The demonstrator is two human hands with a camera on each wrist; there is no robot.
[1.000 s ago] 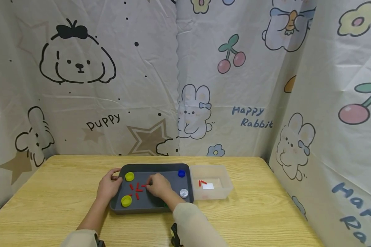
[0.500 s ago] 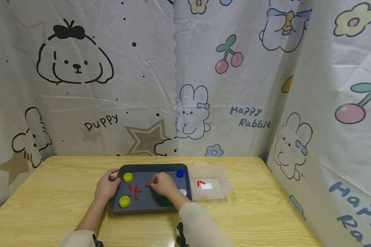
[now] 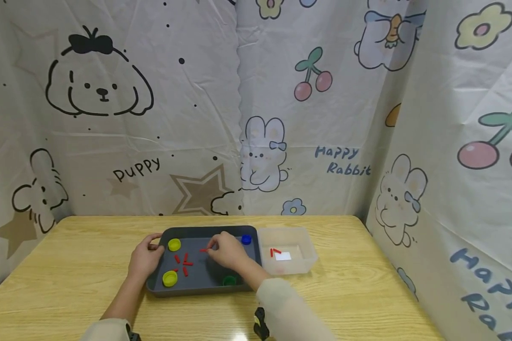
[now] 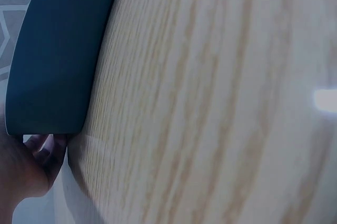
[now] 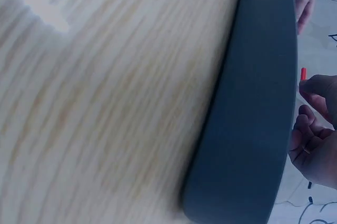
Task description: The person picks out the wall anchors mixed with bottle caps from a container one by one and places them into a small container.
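Note:
My right hand (image 3: 228, 251) pinches a small red stick (image 3: 203, 250) between thumb and fingertips, over the middle of a dark grey tray (image 3: 209, 232). One end of this stick (image 5: 303, 73) juts from the fingers in the right wrist view. At the tray's left end, my left hand (image 3: 145, 259) holds the rim; the left wrist view has its fingers (image 4: 46, 150) curled against the tray's end. Several more red sticks (image 3: 185, 271) lie loose in the tray's left half. Two yellow caps (image 3: 174, 244) sit by the left corners.
A blue cap (image 3: 246, 239) is at the tray's back right and a green cap (image 3: 229, 281) near its front wall. Against the tray's right side stands a translucent bin (image 3: 309, 258) containing red sticks (image 3: 275, 251) and a white label (image 3: 283, 256). Under everything is a wooden table (image 3: 345, 293).
My right hand has drawn the red stick away from the loose group, rightward and slightly back over the tray. The green cap has come into sight; the clear cap is now hidden. The left hand stays put.

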